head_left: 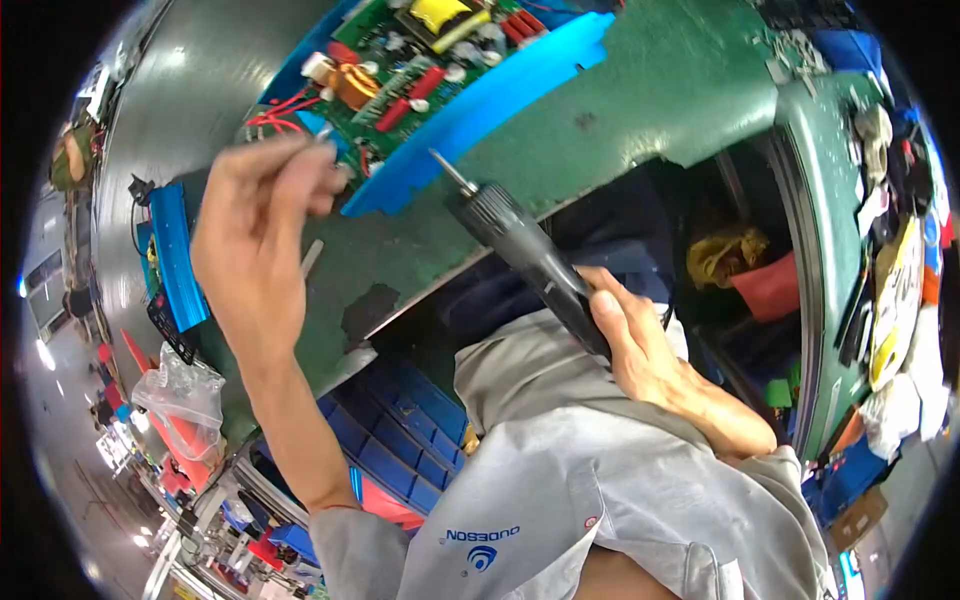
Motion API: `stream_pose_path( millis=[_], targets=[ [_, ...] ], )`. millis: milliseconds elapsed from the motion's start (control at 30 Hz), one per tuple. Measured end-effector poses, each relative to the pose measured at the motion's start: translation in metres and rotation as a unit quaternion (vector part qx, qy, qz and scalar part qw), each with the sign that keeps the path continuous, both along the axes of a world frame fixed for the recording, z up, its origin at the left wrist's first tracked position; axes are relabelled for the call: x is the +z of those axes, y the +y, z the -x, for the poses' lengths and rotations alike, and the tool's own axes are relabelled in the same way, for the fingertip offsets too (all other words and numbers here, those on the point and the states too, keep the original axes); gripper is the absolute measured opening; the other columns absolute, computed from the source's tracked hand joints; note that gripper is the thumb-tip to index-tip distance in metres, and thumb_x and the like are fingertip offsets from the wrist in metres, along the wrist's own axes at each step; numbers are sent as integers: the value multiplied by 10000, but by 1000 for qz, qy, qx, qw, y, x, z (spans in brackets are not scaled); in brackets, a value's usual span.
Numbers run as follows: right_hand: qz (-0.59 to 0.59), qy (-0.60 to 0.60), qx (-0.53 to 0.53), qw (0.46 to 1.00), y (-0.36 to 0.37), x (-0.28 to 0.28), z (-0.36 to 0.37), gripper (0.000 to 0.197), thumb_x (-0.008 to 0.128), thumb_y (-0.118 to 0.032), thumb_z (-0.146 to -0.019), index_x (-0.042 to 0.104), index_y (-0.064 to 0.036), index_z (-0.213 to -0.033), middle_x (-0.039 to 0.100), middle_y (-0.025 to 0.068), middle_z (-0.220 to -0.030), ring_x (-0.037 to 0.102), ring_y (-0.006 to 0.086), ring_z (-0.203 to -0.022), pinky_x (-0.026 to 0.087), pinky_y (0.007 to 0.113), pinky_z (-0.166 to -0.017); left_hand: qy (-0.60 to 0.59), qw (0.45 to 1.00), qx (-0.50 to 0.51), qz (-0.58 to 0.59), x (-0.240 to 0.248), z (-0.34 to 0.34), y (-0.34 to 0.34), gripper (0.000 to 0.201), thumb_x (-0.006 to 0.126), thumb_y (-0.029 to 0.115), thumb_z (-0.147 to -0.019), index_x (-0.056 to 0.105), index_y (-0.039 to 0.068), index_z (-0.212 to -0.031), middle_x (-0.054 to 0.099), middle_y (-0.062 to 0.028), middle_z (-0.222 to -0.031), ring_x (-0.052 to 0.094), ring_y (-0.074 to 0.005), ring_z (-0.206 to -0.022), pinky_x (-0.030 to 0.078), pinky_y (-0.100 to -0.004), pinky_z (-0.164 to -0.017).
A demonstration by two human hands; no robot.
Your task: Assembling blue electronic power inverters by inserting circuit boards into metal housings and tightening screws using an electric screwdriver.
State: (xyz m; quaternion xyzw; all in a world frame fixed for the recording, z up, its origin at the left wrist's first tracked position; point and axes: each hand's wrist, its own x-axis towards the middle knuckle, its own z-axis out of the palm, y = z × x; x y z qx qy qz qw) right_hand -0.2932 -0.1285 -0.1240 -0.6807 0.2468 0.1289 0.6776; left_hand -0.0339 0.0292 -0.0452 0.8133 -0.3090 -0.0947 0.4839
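My right hand [640, 345] is wrapped around a black electric screwdriver [525, 250]. Its thin metal bit points up and left, ending close to the near wall of a bright blue metal housing [490, 105]. Inside that housing lies a green circuit board [400, 55] with a yellow-topped transformer, a copper coil and red components. At the board's left end, beside some red wires [272, 120], is my left hand [250, 235]. Its fingers are curled together and slightly blurred by motion. Whatever sits between the fingertips is too small and smeared to name.
Beneath everything is a green tabletop [690, 80] with worn patches along its near edge. Another blue metal housing [180, 255] stands to the left, above a clear plastic bag [185, 395]. Small metal parts [797, 55] lie at the far right. A blue crate [390, 425] sits below the table edge.
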Motion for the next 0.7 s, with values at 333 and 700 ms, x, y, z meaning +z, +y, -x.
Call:
stream_pose_path(
  millis=[333,700],
  targets=[
    [-8,-42,-9,999,0,3,-2,474,341,-371,-1099,509,6,-1331,475,100,-602,495,205,-557,386,362,-587,-235,945,-120,-195,0,-2,-32,109,721,38,-895,742,23,-1001,722,-63,-1012,662,-169,-866,512,-301,-804],
    [11,-67,-12,998,0,-6,-8,495,341,-385,-1098,504,17,-1336,469,109,-603,507,215,-558,380,364,-579,-397,870,-164,-241,-13,-18,-30,93,756,62,-838,760,54,-931,583,-84,-1405,527,-305,-1285,439,-382,-1050]
  ],
)
